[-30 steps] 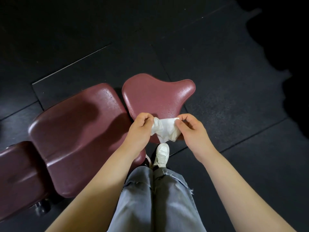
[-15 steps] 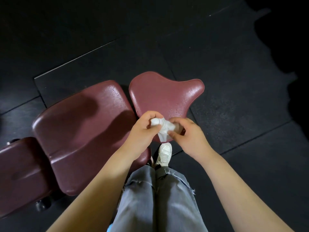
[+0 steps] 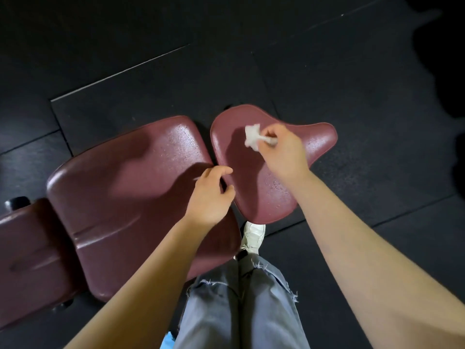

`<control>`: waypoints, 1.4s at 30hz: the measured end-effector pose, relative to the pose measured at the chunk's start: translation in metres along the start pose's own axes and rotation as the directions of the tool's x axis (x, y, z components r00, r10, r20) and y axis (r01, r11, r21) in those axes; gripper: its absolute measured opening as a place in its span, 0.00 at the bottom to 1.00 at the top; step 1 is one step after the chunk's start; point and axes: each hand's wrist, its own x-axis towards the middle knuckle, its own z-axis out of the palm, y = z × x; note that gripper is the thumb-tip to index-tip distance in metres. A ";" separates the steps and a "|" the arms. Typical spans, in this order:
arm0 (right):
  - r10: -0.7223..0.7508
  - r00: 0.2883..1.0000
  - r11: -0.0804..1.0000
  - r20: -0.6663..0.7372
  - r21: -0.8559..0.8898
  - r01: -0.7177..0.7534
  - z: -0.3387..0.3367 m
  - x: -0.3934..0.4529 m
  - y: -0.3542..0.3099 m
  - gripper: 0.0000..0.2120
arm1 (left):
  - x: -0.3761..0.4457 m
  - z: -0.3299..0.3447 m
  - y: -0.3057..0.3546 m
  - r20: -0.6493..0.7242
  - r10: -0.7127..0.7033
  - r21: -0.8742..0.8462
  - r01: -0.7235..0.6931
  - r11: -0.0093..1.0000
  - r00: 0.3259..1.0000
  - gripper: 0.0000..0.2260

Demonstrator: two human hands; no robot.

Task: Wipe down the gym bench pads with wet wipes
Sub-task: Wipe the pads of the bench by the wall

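Observation:
A maroon gym bench lies below me in three pads: a small flared seat pad (image 3: 271, 187), a wide middle pad (image 3: 130, 187) and a darker end pad (image 3: 27, 253) at the left edge. My right hand (image 3: 283, 152) pinches a crumpled white wet wipe (image 3: 253, 136) over the far half of the seat pad. My left hand (image 3: 210, 195) hovers with loosely curled fingers over the gap between the seat pad and the middle pad, holding nothing.
Black rubber floor tiles (image 3: 352, 84) surround the bench. My grey jeans (image 3: 241, 306) and a white shoe (image 3: 254, 235) stand at the near end of the seat pad. A metal frame end (image 3: 16, 202) pokes out at far left.
Both hands held the bunched wipe together in front of me. Now the left hand has let go and the right hand has carried the wipe forward over the seat pad.

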 end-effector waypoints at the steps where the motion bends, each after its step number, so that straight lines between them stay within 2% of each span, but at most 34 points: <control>1: -0.064 0.998 0.997 -0.027 -0.048 0.062 0.011 0.019 -0.006 0.04 | 0.005 -0.003 -0.004 -0.029 -0.009 -0.004 0.009 1.000 1.000 0.17; 3: -0.220 0.975 0.960 0.014 -0.173 0.219 0.034 0.049 -0.017 0.12 | 0.014 -0.007 -0.012 -0.082 -0.027 -0.032 0.025 0.999 0.996 0.17; 6: -0.386 0.871 0.816 0.304 -0.329 0.476 0.066 0.069 -0.015 0.24 | 0.022 -0.012 -0.023 -0.134 -0.077 -0.073 0.068 0.995 0.988 0.18; 8: -0.480 0.764 0.667 0.430 -0.387 0.637 0.080 0.067 0.007 0.25 | 0.025 -0.013 -0.029 -0.138 -0.105 -0.064 0.097 0.993 0.985 0.19; 10: -0.533 0.717 0.590 0.449 -0.410 0.696 0.080 0.049 0.034 0.24 | 0.027 -0.014 -0.034 -0.113 -0.121 -0.056 0.115 0.992 0.986 0.19; 12: -0.589 0.621 0.488 0.517 -0.386 0.783 0.073 0.016 0.073 0.22 | 0.026 -0.016 -0.037 -0.089 -0.137 -0.048 0.134 0.990 0.987 0.19; 13: -0.597 0.545 0.408 0.588 -0.363 0.838 0.063 -0.006 0.094 0.22 | 0.025 -0.017 -0.038 -0.076 -0.141 -0.043 0.138 0.990 0.987 0.20; 15: -0.502 0.411 0.241 0.761 -0.334 0.911 0.034 -0.048 0.132 0.28 | 0.024 -0.017 -0.038 -0.054 -0.138 -0.040 0.136 0.990 0.989 0.20; 17: -0.322 0.341 0.107 0.883 -0.324 0.940 0.010 -0.072 0.154 0.31 | 0.024 -0.016 -0.038 -0.040 -0.128 -0.044 0.127 0.991 0.991 0.20; 18: -0.281 0.311 0.029 0.908 -0.316 0.948 0.003 -0.072 0.158 0.32 | 0.024 -0.014 -0.038 -0.030 -0.122 -0.044 0.120 0.992 0.992 0.20; 20: -0.246 0.223 -0.192 0.943 -0.273 0.943 0.005 -0.054 0.153 0.31 | 0.026 -0.011 -0.039 -0.009 -0.108 -0.033 0.107 0.994 0.994 0.21; 21: -0.270 0.176 -0.251 0.947 -0.245 0.936 0.012 -0.039 0.143 0.28 | 0.027 -0.010 -0.039 -0.005 -0.103 -0.026 0.103 0.994 0.995 0.21; 22: -0.342 0.149 -0.248 0.928 -0.242 0.938 0.020 -0.022 0.128 0.25 | 0.028 -0.009 -0.039 -0.009 -0.099 -0.021 0.099 0.995 0.995 0.21; 24: -0.520 0.182 -0.136 0.834 -0.292 0.947 0.042 0.020 0.097 0.20 | 0.029 -0.007 -0.040 -0.040 -0.080 -0.012 0.080 0.997 0.996 0.20; 25: -0.567 0.253 -0.069 0.784 -0.351 0.934 0.051 0.041 0.076 0.20 | 0.030 -0.006 -0.041 -0.057 -0.066 -0.006 0.065 0.998 0.996 0.20; 26: -0.588 0.345 0.004 0.731 -0.424 0.906 0.055 0.061 0.057 0.21 | 0.031 -0.005 -0.042 -0.071 -0.052 -0.002 0.052 0.999 0.996 0.20; 28: -0.575 0.584 0.225 0.574 -0.575 0.787 0.057 0.090 0.025 0.23 | 0.032 -0.005 -0.044 -0.092 -0.036 0.007 0.037 0.999 0.995 0.19; 29: -0.549 0.671 0.342 0.499 -0.598 0.725 0.060 0.099 0.018 0.25 | 0.033 -0.006 -0.044 -0.096 -0.040 0.010 0.042 0.999 0.995 0.19; 30: -0.531 0.728 0.415 0.433 -0.616 0.670 0.062 0.099 0.016 0.27 | 0.034 -0.006 -0.044 -0.094 -0.051 0.012 0.052 0.999 0.994 0.19; 32: -0.530 0.762 0.482 0.373 -0.606 0.632 0.065 0.070 0.032 0.28 | 0.034 -0.006 -0.043 -0.076 -0.070 0.010 0.071 0.997 0.995 0.20; 33: -0.546 0.749 0.486 0.374 -0.587 0.648 0.065 0.044 0.051 0.26 | 0.034 -0.006 -0.042 -0.064 -0.070 0.011 0.070 0.997 0.996 0.20; 36: -0.464 0.724 0.490 0.511 -0.533 0.690 0.043 -0.058 0.121 0.28 | 0.034 -0.005 -0.040 -0.020 -0.035 0.019 0.035 0.999 0.999 0.21; 38: -0.361 0.760 0.586 0.540 -0.502 0.636 0.023 -0.111 0.157 0.32 | 0.036 -0.002 -0.038 0.004 -0.041 0.022 0.041 0.999 0.999 0.21; 40: -0.350 0.795 0.633 0.496 -0.501 0.591 0.020 -0.126 0.171 0.35 | 0.038 0.003 -0.036 0.019 -0.037 0.018 0.037 0.999 0.999 0.21; 42: -0.388 0.803 0.637 0.452 -0.498 0.588 0.029 -0.103 0.159 0.35 | 0.041 0.008 -0.036 0.026 -0.017 0.012 0.017 1.000 1.000 0.21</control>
